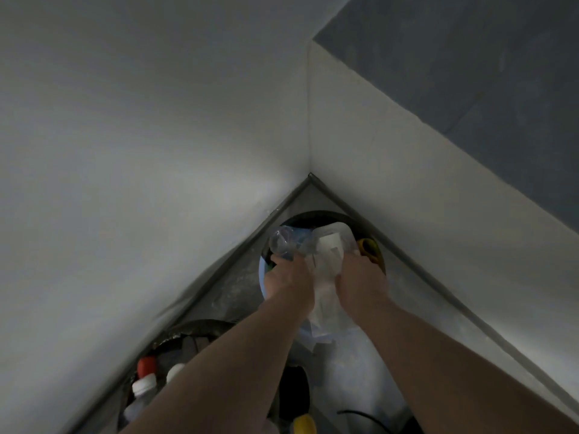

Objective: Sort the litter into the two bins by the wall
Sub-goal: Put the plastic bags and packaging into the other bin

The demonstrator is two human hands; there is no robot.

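Below, I count two round dark bins: the corner bin and the nearer bin holding capped bottles. My left hand grips one clear plastic bottle over the corner bin, and my right hand clutches one crumpled white wrapper.

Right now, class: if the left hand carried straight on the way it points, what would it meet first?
Probably the far bin in the corner: the left hand, gripping a clear plastic bottle, points toward its opening. Depth is unclear.
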